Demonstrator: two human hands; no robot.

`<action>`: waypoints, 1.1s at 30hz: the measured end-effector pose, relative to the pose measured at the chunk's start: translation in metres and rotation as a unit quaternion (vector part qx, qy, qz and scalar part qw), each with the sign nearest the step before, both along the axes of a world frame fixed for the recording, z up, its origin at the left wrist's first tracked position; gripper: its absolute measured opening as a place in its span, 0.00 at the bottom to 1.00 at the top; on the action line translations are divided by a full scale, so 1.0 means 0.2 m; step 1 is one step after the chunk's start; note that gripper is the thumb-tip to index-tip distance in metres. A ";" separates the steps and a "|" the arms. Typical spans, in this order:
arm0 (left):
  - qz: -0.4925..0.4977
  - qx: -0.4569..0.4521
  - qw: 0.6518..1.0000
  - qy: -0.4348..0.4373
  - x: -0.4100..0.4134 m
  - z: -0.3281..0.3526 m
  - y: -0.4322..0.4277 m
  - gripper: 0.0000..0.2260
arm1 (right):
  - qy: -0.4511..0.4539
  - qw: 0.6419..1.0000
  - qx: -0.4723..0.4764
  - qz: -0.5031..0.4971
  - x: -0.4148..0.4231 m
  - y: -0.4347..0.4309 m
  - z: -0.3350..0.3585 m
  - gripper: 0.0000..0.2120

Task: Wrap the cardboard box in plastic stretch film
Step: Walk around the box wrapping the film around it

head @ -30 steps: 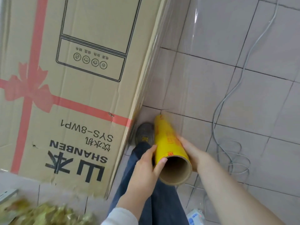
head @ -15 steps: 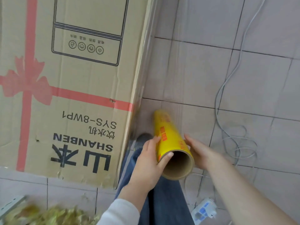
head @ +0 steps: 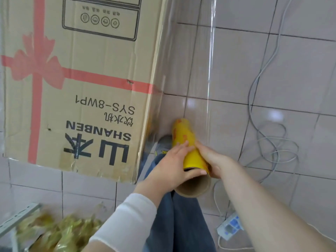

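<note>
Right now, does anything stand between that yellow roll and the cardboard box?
Nothing visible does. The left hand and right hand hold the roll; only clear film spans the gap to the box. A shoe shows below the gap.

On the cardboard box [head: 76, 88], up and to the left of the fingers [head: 181, 145] of the left hand [head: 168, 169], the brand SHANBEN stands in black capitals next to two big characters, 山本 (all is upside down in this view). Farther from the fingers stand the smaller 饮水机 and the model number SYS-8WP1. Four round icons higher up have captions too small to read. Just beyond the fingertips, the yellow film roll [head: 183, 135] has orange print, too blurred to read.
</note>
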State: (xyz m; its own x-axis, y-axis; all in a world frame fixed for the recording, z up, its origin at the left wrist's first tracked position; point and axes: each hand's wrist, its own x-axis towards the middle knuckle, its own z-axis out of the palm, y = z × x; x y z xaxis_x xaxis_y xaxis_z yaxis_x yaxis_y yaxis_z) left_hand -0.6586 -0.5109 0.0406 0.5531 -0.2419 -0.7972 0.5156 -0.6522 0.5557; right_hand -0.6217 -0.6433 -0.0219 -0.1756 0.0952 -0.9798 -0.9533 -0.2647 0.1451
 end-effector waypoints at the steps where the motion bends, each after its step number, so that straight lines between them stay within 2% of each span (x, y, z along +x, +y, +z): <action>1: 0.010 0.010 1.000 -0.005 -0.02 -0.01 0.00 0.35 | -0.001 1.000 0.000 -0.001 -0.02 -0.02 -0.01 0.24; 3: 0.049 0.019 0.999 -0.011 -0.09 0.01 0.02 0.32 | -0.007 1.000 -0.023 0.011 -0.05 -0.10 0.00 0.22; 5: 0.134 0.021 0.991 -0.017 -0.15 0.05 0.02 0.28 | -0.006 1.000 -0.030 0.004 -0.10 -0.15 0.00 0.22; 7: 0.220 0.014 0.975 -0.017 -0.22 0.11 0.00 0.24 | -0.004 1.000 0.003 -0.025 -0.14 -0.16 0.01 0.28; 9: 0.259 0.018 0.966 0.000 -0.30 0.16 -0.02 0.22 | -0.001 0.997 0.011 -0.071 -0.19 -0.13 0.00 0.36; 10: 0.260 0.028 0.965 0.014 -0.34 0.17 -0.02 0.21 | -0.004 0.996 0.009 -0.089 -0.21 -0.11 0.01 0.36; 12: 0.223 0.040 0.973 0.043 -0.39 0.18 0.01 0.21 | -0.016 0.996 0.003 -0.092 -0.26 -0.06 0.00 0.31; 13: 0.185 0.044 0.980 0.055 -0.41 0.18 0.04 0.25 | -0.019 0.997 -0.005 -0.078 -0.30 -0.04 -0.01 0.29; 15: 0.115 0.041 0.991 0.060 -0.39 0.15 0.10 0.35 | -0.014 0.999 -0.008 -0.036 -0.36 -0.01 -0.03 0.32; 18: 0.023 -0.026 0.997 0.069 -0.29 0.10 0.14 0.43 | -0.019 1.000 -0.010 -0.012 -0.41 0.06 -0.02 0.36; 21: -0.080 -0.034 0.995 0.053 -0.23 0.09 0.14 0.40 | -0.027 0.998 0.002 -0.056 -0.41 0.10 -0.01 0.28; 23: -0.085 -0.020 0.996 0.025 -0.25 0.08 0.18 0.37 | -0.025 0.998 0.003 -0.059 -0.43 0.07 -0.01 0.25; 25: -0.065 -0.020 0.997 0.029 -0.30 0.08 0.23 0.35 | -0.023 0.998 -0.028 -0.043 -0.48 0.05 0.00 0.26; 27: -0.014 -0.026 0.999 0.042 -0.36 0.08 0.27 0.32 | -0.017 0.995 -0.057 -0.077 -0.55 0.04 0.00 0.27; 29: 0.037 -0.031 0.997 0.054 -0.43 0.09 0.29 0.30 | 0.005 0.989 -0.025 -0.146 -0.61 0.06 0.00 0.30; 31: 0.065 -0.030 0.995 0.070 -0.50 0.11 0.30 0.31 | 0.019 0.981 -0.011 -0.195 -0.68 0.10 -0.02 0.30; 33: 0.063 -0.027 0.993 0.092 -0.58 0.12 0.33 0.35 | 0.047 0.981 -0.023 -0.188 -0.75 0.13 -0.06 0.32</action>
State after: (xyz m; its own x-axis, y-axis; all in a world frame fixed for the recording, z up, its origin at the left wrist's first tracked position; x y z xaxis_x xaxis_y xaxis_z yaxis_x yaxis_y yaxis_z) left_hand -0.7740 -0.4445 0.0647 0.4268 -0.2250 -0.8759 0.6872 -0.5489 0.4758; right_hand -0.7713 -0.6181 -0.0338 -0.2258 0.1276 -0.9658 -0.9642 0.1125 0.2403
